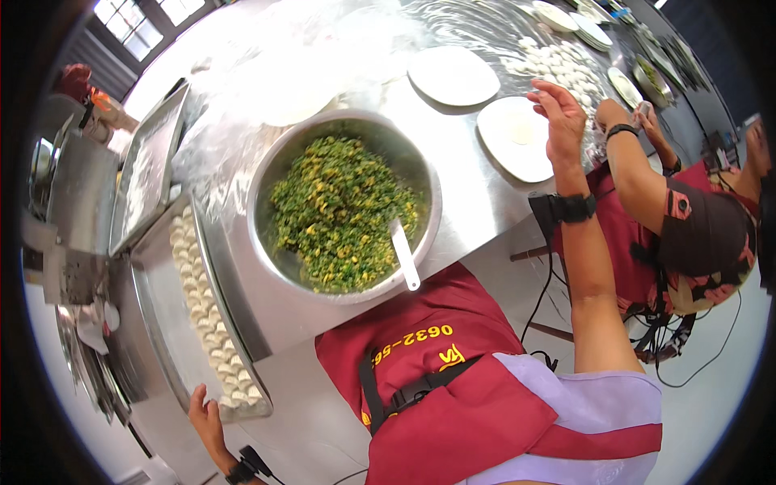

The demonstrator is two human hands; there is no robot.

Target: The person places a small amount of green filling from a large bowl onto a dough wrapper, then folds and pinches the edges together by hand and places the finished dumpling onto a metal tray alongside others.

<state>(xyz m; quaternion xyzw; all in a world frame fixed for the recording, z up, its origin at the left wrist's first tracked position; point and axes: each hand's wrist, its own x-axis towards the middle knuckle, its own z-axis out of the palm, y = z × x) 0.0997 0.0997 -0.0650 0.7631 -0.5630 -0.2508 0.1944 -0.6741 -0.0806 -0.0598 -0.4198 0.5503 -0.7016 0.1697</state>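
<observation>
My left hand (210,421), fingers apart and holding nothing visible, is beside the near end of a metal tray (162,303). Rows of folded dumplings (209,315) line the right side of that tray. My right hand (562,124) is raised with loosely bent fingers at the right edge of a white plate (503,157); nothing shows in its grasp. On this plate lies a pale, thin dough wrapper (519,133). Between my hands stands a large steel bowl (431,200) with chopped green and yellow filling (345,212). A white-handled utensil (405,257) leans on its near rim.
Another white plate (453,76) sits farther back. Many dough pieces (561,63) lie at the back right, near a co-worker's hand (653,124). A flour-dusted tray (148,167) is at the left. Cables (550,291) hang at my right arm. The steel table (467,212) ends before my apron.
</observation>
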